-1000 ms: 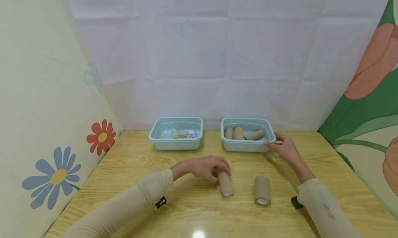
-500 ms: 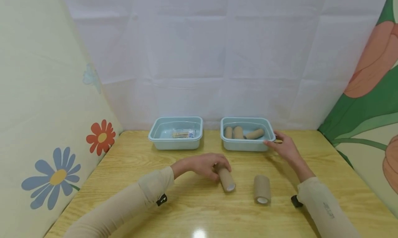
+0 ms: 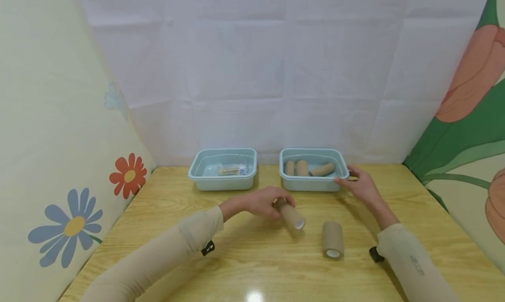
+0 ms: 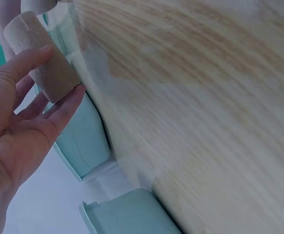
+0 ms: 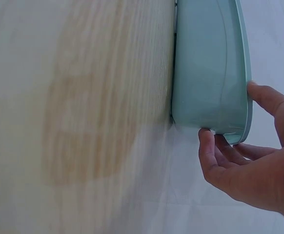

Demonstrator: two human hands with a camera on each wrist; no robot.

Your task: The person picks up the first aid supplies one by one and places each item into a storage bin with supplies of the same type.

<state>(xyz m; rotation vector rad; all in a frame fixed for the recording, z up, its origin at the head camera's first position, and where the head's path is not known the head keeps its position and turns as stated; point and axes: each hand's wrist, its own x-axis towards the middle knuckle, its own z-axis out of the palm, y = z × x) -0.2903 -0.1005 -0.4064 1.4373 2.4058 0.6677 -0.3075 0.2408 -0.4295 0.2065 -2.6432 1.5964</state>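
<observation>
In the head view my left hand (image 3: 263,202) grips one end of a tan bandage roll (image 3: 293,215), whose white core faces toward me. It tilts over the middle of the table. The left wrist view shows thumb and fingers spread around the crinkled bandage roll (image 4: 59,78). My right hand (image 3: 362,189) holds the right end of a pale blue plastic bin (image 3: 311,186); in the right wrist view its thumb lies at the bin's rim (image 5: 247,63), with the fingers against the end wall. Several tan rolls (image 3: 302,168) lie inside that bin.
A second tan roll (image 3: 332,239) lies on the wooden table (image 3: 252,258) between the arms. At the back left stands another pale blue bin (image 3: 225,184) holding cotton swabs (image 3: 232,171) in clear wrapping. White cloth (image 3: 236,74) hangs behind both bins.
My left hand has moved the bandage roll away from me and slightly right, and its near end has swung to the right. The right hand stays at the bin.
</observation>
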